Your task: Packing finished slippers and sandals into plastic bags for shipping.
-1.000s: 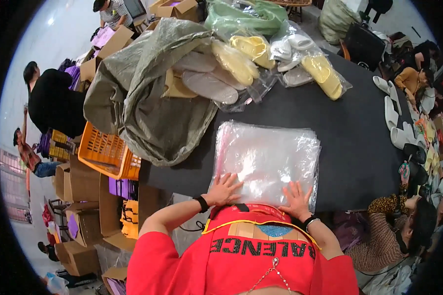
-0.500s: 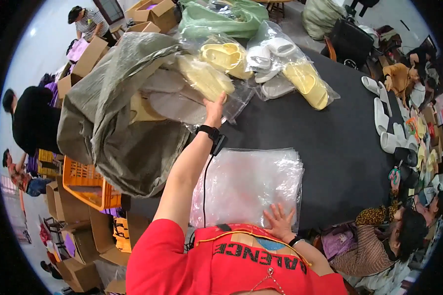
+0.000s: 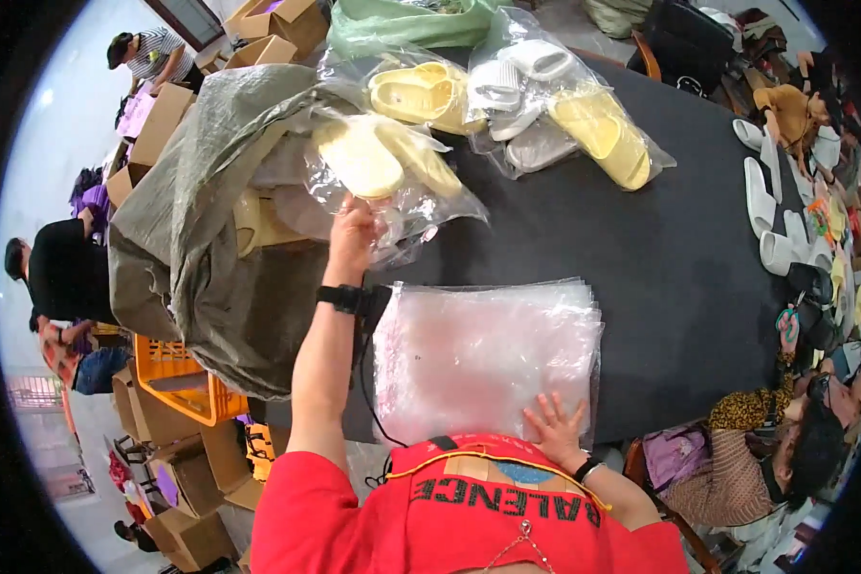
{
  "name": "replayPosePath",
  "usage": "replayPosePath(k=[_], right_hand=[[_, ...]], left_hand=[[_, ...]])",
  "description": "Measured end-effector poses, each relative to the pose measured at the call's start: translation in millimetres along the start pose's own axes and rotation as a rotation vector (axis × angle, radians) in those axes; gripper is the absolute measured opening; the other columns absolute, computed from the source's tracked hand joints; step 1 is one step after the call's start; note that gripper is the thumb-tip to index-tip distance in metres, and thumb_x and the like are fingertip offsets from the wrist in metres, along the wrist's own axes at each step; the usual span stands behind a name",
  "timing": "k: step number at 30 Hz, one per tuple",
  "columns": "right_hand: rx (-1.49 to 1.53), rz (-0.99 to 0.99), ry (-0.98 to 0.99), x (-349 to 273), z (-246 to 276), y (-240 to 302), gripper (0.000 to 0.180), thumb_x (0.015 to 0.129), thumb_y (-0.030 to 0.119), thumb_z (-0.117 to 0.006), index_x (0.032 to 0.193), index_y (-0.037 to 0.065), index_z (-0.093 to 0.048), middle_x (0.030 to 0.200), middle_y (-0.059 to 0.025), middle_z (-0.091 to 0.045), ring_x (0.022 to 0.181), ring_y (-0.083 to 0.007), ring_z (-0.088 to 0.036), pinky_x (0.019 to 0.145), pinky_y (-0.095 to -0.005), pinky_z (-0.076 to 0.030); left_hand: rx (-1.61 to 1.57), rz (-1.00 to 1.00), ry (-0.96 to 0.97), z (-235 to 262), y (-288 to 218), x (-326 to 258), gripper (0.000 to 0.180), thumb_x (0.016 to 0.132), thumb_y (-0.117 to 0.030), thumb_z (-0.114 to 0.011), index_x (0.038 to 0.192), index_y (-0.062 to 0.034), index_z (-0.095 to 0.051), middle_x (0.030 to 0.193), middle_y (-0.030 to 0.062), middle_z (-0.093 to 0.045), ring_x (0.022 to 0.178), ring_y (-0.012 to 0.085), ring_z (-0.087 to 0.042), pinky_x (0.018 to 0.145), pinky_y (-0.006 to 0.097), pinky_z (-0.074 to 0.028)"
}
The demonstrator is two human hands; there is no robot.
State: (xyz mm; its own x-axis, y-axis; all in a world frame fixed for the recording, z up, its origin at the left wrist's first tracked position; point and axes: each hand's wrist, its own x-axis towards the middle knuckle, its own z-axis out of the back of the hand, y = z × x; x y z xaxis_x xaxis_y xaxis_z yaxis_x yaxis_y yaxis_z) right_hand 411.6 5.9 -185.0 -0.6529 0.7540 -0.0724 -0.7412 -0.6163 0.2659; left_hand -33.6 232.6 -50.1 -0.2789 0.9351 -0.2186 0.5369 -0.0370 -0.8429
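Beyond our workspace, a large grey-green woven sack [image 3: 210,220] slumps over the black surface [image 3: 660,277]. Behind it we see clear bags of white foam slippers [image 3: 521,81], loose white slippers [image 3: 765,196] along the far edge, an orange plastic crate [image 3: 177,378] and brown cardboard boxes [image 3: 163,124] below.

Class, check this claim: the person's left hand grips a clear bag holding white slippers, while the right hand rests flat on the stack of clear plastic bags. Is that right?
Not quite. In the head view, the slippers in the clear bag gripped by the left hand are pale yellow, not white. The rest holds: the right hand rests flat on the stack of clear plastic bags.
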Motion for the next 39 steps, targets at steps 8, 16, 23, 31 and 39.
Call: replayPosePath(k=[8,16,23,31,39], right_hand=[[-0.01,-0.002,0.03,-2.2,4.8,2.7,0.067,0.065,0.06,-0.061,0.122,0.027,-0.049,0.142,-0.0043,-0.025,0.134,-0.0265,-0.014,0.094,-0.0705,0.001],[0.083,-0.009,-0.022,4.6,3.0,0.3,0.059,0.071,0.051,-0.06,0.124,0.03,-0.046,0.136,-0.0025,-0.035,0.13,-0.0243,-0.024,0.095,-0.0689,-0.002],[0.584,-0.561,-0.559,22.8,25.6,-6.1,0.031,0.092,0.025,-0.041,0.107,0.002,-0.054,0.097,-0.0145,-0.061,0.092,-0.0302,-0.057,0.085,-0.0388,-0.04],[1.141,-0.982,-0.559,36.6,60.3,-6.5,0.042,0.085,0.019,-0.057,0.12,0.004,-0.04,0.088,-0.0082,-0.059,0.07,-0.0123,-0.055,0.058,-0.0244,-0.044],[1.152,-1.013,-0.428,29.4,52.9,-20.7,0.028,0.089,0.016,-0.048,0.115,0.006,-0.047,0.091,-0.0049,-0.06,0.077,-0.0101,-0.056,0.057,-0.0215,-0.043]], left_hand=[[0.279,-0.169,0.129,-16.4,-88.0,-91.8,0.061,0.064,0.006,-0.035,0.124,0.0009,-0.045,0.087,0.0058,-0.057,0.062,0.0083,-0.046,0.05,0.017,-0.035],[1.42,-0.272,0.897,-61.1,-57.2,-193.3,0.055,0.057,0.009,-0.051,0.108,-0.0099,-0.06,0.082,0.0139,-0.058,0.069,0.031,-0.057,0.063,0.034,-0.047],[1.81,-0.224,1.003,17.4,78.4,-265.0,0.042,0.077,-0.01,-0.05,0.119,-0.0143,-0.05,0.087,0.008,-0.06,0.079,0.0262,-0.059,0.071,0.036,-0.045],[1.091,0.363,0.223,83.6,83.8,-282.4,0.039,0.089,-0.036,-0.046,0.092,0.0013,-0.055,0.077,0.0146,-0.058,0.067,0.0224,-0.056,0.061,0.033,-0.044],[0.565,0.717,0.045,59.8,79.6,-296.4,0.043,0.082,-0.023,-0.059,0.117,-0.004,-0.041,0.076,0.0037,-0.055,0.062,0.0089,-0.051,0.058,0.022,-0.042]])
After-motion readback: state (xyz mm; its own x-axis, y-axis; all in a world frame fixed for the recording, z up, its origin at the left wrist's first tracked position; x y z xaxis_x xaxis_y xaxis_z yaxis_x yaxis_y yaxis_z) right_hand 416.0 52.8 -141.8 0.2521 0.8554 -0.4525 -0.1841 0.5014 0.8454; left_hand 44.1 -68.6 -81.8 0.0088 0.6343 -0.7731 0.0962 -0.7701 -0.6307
